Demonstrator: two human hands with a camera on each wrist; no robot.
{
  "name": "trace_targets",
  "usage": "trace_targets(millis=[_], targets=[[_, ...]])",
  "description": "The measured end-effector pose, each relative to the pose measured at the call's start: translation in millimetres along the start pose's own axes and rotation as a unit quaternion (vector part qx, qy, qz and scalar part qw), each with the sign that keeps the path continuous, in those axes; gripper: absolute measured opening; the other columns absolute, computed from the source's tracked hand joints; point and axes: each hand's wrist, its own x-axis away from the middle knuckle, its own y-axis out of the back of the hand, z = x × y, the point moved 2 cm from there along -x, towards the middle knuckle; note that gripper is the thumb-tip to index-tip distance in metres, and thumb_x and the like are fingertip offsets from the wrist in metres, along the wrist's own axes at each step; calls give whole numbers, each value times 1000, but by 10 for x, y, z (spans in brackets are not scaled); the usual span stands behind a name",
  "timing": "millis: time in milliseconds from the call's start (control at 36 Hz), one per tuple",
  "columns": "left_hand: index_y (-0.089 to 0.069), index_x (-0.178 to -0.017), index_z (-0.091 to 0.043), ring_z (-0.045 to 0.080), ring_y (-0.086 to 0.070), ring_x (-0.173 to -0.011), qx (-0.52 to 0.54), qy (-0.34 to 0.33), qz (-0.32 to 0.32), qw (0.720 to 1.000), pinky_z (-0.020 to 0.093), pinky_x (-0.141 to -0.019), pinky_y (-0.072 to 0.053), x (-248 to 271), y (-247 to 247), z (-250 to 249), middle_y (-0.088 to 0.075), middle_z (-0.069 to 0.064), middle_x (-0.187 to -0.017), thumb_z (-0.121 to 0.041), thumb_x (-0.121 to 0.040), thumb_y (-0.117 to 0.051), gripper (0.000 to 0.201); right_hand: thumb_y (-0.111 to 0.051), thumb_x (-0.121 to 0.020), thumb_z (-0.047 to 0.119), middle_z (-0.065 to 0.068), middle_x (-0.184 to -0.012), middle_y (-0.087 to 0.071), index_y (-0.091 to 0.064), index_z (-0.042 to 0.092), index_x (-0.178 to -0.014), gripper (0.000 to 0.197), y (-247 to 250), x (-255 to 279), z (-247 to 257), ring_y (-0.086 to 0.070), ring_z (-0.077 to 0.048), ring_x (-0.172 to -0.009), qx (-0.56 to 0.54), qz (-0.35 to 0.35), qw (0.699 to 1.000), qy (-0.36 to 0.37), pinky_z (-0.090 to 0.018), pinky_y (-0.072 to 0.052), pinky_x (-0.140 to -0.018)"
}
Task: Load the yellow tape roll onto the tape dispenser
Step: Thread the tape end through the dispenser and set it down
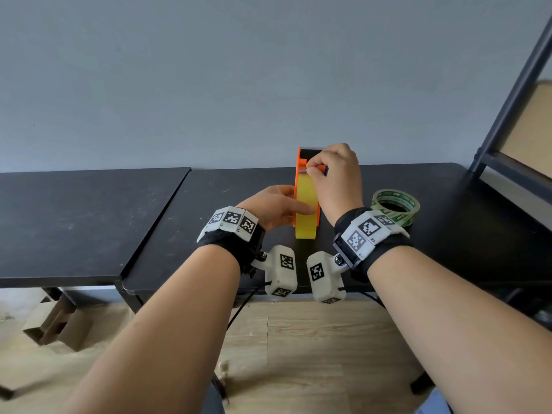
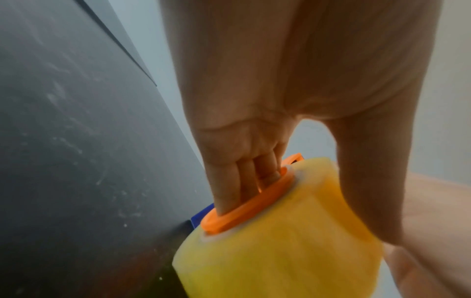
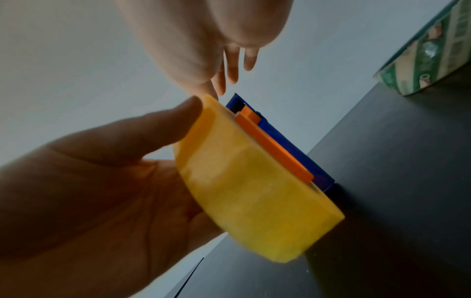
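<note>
Surface: black worktop [image 1: 448, 186] against a grey wall; wood floor nearest the camera.
Forearms: both reach forward over the worktop's near edge, converging at the centre.
Yellow tape roll [image 1: 305, 210]: upright on edge, seated in the tape dispenser [image 1: 298, 174], which stands on the worktop.
Left hand [image 1: 273, 209]: grips the roll's left side; fingers [image 2: 229, 181] enter the orange hub, thumb lies across the yellow tread.
Right hand [image 1: 336, 171]: raised above the roll; fingers curled, pinching at the dispenser's top end.
Green-printed tape roll [image 1: 395, 206]: flat on the worktop, right of the right wrist.
</note>
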Motion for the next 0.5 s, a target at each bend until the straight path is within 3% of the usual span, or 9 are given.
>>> trace_targets(millis=[111, 305, 417, 500], targets=[[-60, -125, -4, 30, -64, -118, -6, -11, 4, 1000, 43, -104, -49, 41, 16, -9, -67, 16, -126, -12, -89, -67, 37, -60, -87, 8, -7, -103, -56, -69, 9, -82, 11, 27, -18, -10, -57, -18, -90, -16, 34, 999, -21, -21, -38, -75], [-61, -127, -4, 29, -64, -119, 4, -17, 0, 1000, 42, -103, -50, 64, 71, 24, -69, 14, -124, -26, -93, -64, 40, -64, -83, 5, 0, -100, -45, -70, 9, -77, 10, 33, -46, -45, -54, -22, -99, -30, 26, 998, -52, -19, -36, -81], [-61, -125, -4, 27, -67, -115, -18, -27, -9, 999, 41, -102, -52, 40, 51, 28, -71, 12, -120, -32, -91, -65, 43, -58, -87, 3, -8, -106, -51, -68, 6, -80, 13, 24, -47, -63, -51, -24, -105, -14, 26, 998, -61, -22, -37, -85], [-64, -120, -7, 25, -70, -108, -38, -35, -31, 998, 44, -100, -53, -10, 55, 29, -74, 9, -114, -43, -89, -65, 48, -53, -88, 2, -7, -106, -50, -66, 5, -83, 14, 28, -60, -70, -54, -25, -102, -18, 13, 998, -66, -28, -43, -87]])
